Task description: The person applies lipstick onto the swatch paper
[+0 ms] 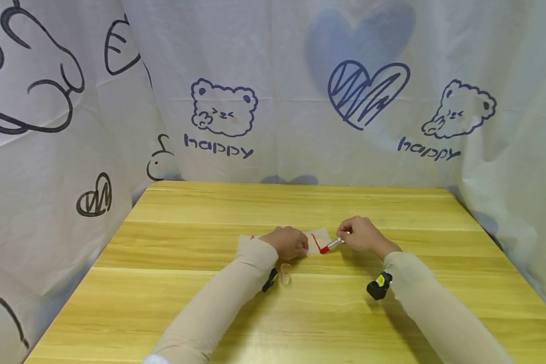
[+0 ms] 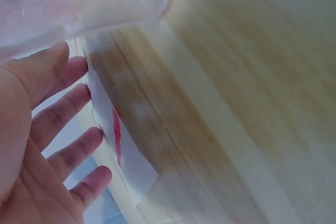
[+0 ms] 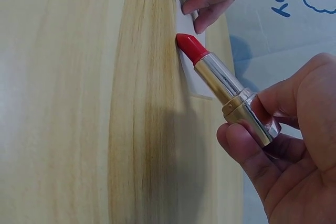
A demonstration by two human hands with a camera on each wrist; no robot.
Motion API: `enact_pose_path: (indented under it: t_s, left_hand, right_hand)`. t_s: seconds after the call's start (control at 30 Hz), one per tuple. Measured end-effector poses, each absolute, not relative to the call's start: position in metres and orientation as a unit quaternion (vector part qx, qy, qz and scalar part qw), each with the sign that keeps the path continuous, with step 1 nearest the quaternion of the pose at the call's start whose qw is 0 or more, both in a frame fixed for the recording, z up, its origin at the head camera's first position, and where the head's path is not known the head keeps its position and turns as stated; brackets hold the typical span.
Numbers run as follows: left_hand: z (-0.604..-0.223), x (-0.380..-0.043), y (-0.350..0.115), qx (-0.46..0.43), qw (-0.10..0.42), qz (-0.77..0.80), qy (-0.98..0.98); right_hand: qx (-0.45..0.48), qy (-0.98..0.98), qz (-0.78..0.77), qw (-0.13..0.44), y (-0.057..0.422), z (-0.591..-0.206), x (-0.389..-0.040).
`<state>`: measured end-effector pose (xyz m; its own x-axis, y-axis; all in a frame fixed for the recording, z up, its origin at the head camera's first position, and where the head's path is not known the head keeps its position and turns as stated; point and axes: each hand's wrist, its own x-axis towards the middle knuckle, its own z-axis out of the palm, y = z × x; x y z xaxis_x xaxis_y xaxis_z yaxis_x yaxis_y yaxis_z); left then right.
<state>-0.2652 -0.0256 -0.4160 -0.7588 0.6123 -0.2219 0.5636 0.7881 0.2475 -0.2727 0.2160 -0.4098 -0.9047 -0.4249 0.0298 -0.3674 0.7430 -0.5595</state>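
Nearest: small clear plastic cap (image 1: 285,273) on the yellow wood-grain table (image 1: 164,283). Just past it, left hand (image 1: 285,242) has fingers spread, touching a white paper strip (image 1: 313,246) with red strokes; right hand (image 1: 361,235) pinches the silver-and-gold metal base of a red bullet-tipped lipstick (image 1: 333,244), tip at the strip's near edge. Behind: white cloth curtain (image 1: 291,151), blue bear and heart drawings.

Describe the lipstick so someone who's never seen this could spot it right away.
On the wooden table, white paper lies under the left hand. At the paper's right end, the right hand holds the lipstick by its base. It's a shiny metallic tube with a red tip, unlike the small clear piece nearby.
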Motion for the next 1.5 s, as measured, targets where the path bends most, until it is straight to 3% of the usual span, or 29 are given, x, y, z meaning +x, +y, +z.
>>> enact_pose_path:
  t_s: [0.73,1.03,1.3,1.5]
  left_hand:
    - [-0.414,-0.265,-0.025,0.322,0.156,0.058,0.932]
    - [-0.414,-0.267,-0.03,0.333,0.152,0.081,0.927]
    - [-0.409,-0.27,-0.045,0.299,0.134,0.197,0.924]
    - [-0.395,-0.246,-0.061,0.261,0.12,0.3,0.91]
  right_hand:
    - [-0.225,0.92,-0.319,0.023,0.217,-0.405,-0.268]
    - [-0.181,0.925,-0.334,0.012,0.216,-0.403,-0.264]
    - [-0.108,0.883,-0.457,0.019,0.215,-0.399,-0.257]
    - [-0.062,0.76,-0.643,0.07,0.212,-0.4,-0.247]
